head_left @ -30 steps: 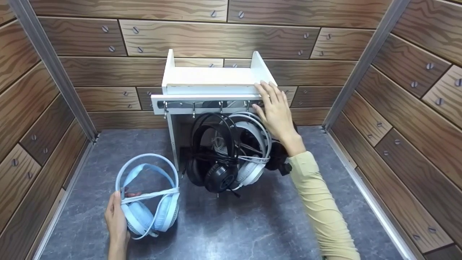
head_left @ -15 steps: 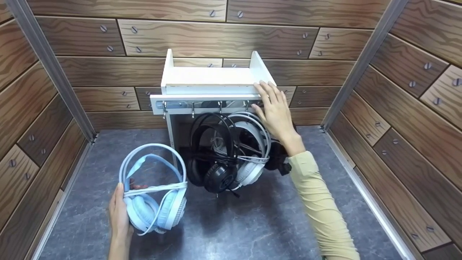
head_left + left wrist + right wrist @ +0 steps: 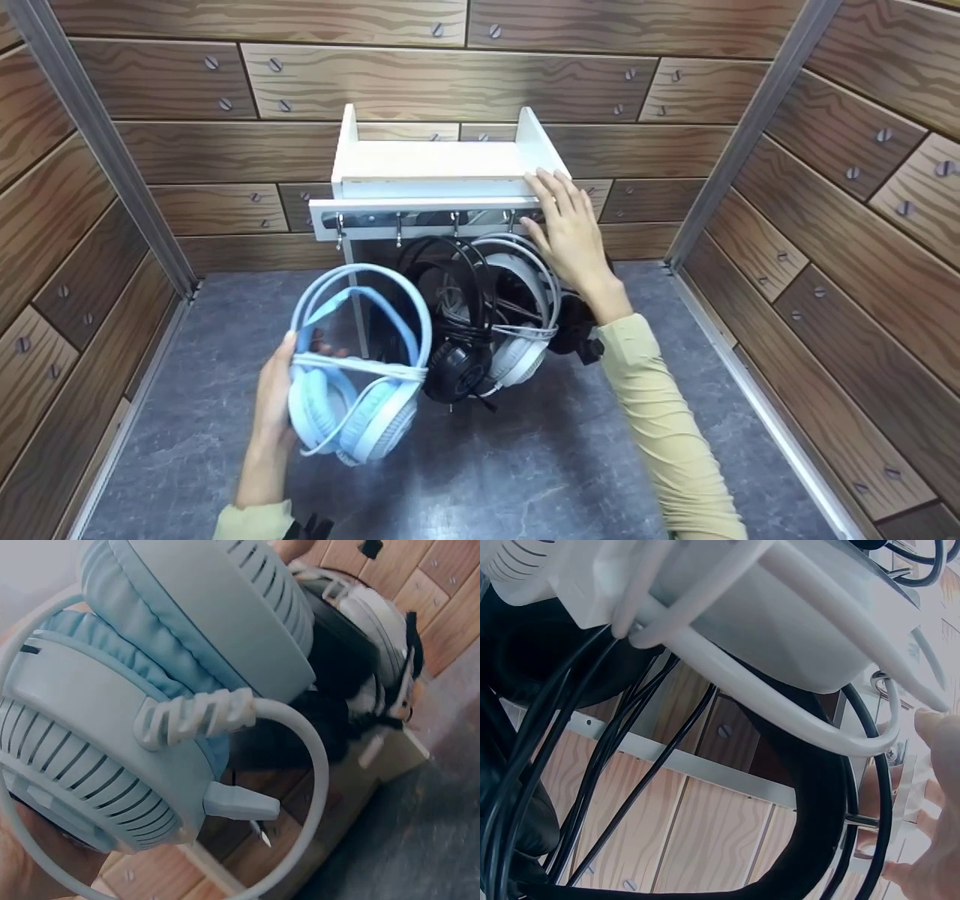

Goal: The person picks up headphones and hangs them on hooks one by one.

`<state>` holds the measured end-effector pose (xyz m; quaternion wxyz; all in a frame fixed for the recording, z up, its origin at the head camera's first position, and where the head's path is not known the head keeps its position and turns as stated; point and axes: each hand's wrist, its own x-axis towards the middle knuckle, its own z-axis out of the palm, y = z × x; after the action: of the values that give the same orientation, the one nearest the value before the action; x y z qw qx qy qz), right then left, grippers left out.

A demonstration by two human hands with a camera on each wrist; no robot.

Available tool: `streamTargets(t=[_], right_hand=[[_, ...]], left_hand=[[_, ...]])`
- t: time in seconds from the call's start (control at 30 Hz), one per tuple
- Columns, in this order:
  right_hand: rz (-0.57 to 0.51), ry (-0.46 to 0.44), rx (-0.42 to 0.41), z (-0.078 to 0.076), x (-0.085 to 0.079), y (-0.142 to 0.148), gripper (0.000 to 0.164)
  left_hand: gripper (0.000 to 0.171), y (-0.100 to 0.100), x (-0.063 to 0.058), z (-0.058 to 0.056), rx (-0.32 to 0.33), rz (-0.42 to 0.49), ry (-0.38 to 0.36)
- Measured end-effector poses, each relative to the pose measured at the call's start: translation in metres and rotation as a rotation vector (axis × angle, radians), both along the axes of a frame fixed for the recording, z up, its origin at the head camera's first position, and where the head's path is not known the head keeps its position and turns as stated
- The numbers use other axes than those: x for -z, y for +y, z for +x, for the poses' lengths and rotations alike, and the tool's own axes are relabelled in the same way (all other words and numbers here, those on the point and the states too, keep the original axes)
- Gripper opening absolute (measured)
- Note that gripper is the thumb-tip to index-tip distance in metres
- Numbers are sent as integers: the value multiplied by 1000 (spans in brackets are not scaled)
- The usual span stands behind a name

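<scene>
My left hand (image 3: 271,394) grips light-blue headphones (image 3: 405,300) by the left side, above the earcup. They hang upright in the air with their cable wound across the middle. In the left wrist view their earcups (image 3: 90,735) and a looped cable fill the foreground. My right hand (image 3: 571,236) rests with extended fingers on the front right corner of a white shelf (image 3: 435,161). From its hook rail (image 3: 427,204) hang black headphones (image 3: 457,371) and white headphones (image 3: 521,360). Another black pair (image 3: 576,330) hangs at the right, partly hidden by my right arm.
Two metal hooks (image 3: 399,229) at the rail's left end carry nothing. Wood-patterned walls (image 3: 450,79) enclose the back and both sides. A dark grey marbled surface (image 3: 510,472) lies below the shelf.
My left hand has lifted the light-blue headphones up and to the right, closer to the rack, so they now overlap part of the hanging black pair. My right hand stays at the shelf corner.
</scene>
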<state>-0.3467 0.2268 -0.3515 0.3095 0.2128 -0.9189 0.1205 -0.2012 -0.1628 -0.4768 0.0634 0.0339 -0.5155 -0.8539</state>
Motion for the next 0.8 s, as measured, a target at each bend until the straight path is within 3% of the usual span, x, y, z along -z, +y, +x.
streamTargets(t=[0.23,0.5,0.8], right_hand=[[5,9,-3,0,0,0,58],[2,8,2,-1,1,0,59],[5,28,-5,0,1,1,58]], left_hand=[[44,12,-13,-24,31,-23,29],[45,18,-21,-44,112,-24,26],[49,11,-15,-68,204,-31,-13]])
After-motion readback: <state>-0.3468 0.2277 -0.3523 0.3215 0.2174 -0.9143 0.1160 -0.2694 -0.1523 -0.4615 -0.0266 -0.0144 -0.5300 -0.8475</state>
